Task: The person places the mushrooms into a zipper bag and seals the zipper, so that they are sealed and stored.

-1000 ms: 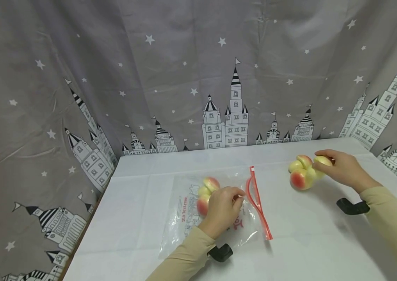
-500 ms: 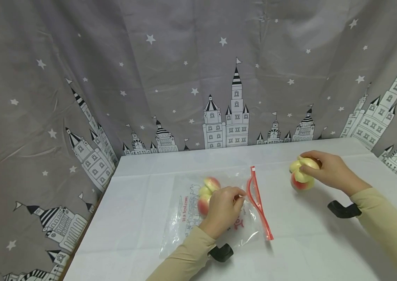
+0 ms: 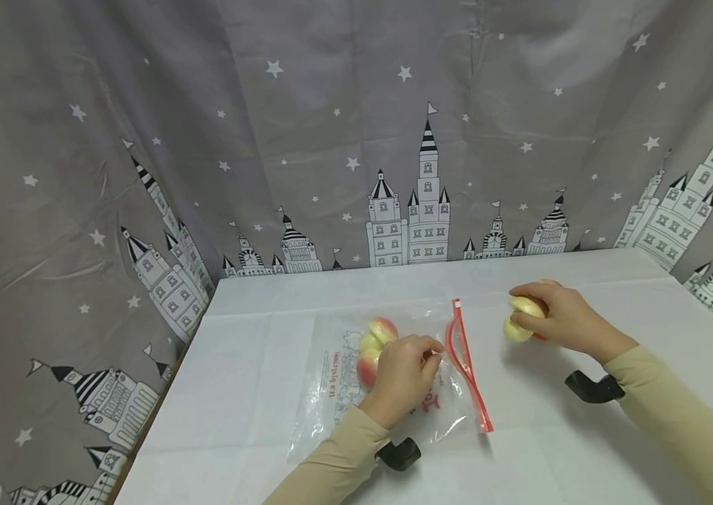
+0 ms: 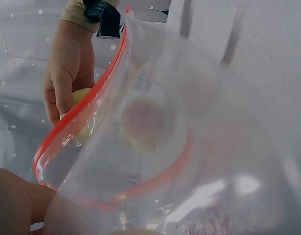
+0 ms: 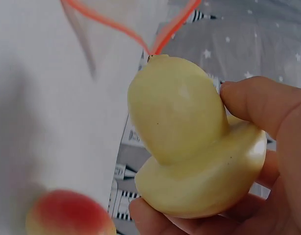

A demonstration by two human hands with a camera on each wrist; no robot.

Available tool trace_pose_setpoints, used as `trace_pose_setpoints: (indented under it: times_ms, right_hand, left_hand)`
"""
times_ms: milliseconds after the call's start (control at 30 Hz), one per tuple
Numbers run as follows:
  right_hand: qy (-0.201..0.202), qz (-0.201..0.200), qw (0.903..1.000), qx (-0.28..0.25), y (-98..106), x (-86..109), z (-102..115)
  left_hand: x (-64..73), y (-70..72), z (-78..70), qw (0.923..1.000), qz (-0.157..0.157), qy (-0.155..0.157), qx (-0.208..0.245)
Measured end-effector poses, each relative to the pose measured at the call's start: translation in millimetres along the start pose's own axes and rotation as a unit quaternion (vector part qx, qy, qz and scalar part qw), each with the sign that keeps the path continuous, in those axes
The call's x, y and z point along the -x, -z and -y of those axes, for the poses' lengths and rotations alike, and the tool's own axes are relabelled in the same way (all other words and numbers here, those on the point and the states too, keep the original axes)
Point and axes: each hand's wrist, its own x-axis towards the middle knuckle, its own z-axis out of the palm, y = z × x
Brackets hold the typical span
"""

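bag (image 3: 337, 379) | red print on the clear plastic | letters too small and blurred to read

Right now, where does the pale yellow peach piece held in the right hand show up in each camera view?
Head: the pale yellow peach piece sits right of centre, gripped by the right hand.
Left wrist: a yellow sliver at upper left, behind the bag's rim.
Right wrist: fills the centre.
Shared landmark: the red zip strip of the clear plastic bag.
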Motion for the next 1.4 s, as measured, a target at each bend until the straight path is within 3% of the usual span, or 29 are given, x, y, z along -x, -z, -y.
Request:
trace_pose_setpoints:
  times_ms: [333, 667, 933, 1400]
  right_hand:
    - [0.065, -0.001, 0.9979, -0.001, -27.4, -2.1, 15.0]
    - [0.075, 0.016, 0.9970, -0.011, -47.8, -1.4, 21.9]
    - [0.084, 0.041, 0.9943, -0.051, -62.0, -1.6, 25.0]
    - [0.128, 0.021, 0.9889, -0.073, -87.6, -1.7, 32.6]
  left_hand:
    - [-0.2, 0.2, -0.7, 1.0000, -0.004, -0.002, -0.003]
    - [-0.5, 0.2, 1.0, 0.9996, -0.013, -0.019, -0.018]
    - [0.1, 0.3, 1.9, 0.9995, -0.010, -0.021, -0.021]
    - [-0.2, 0.0, 1.8, 0.9994, -0.011, -0.025, -0.021]
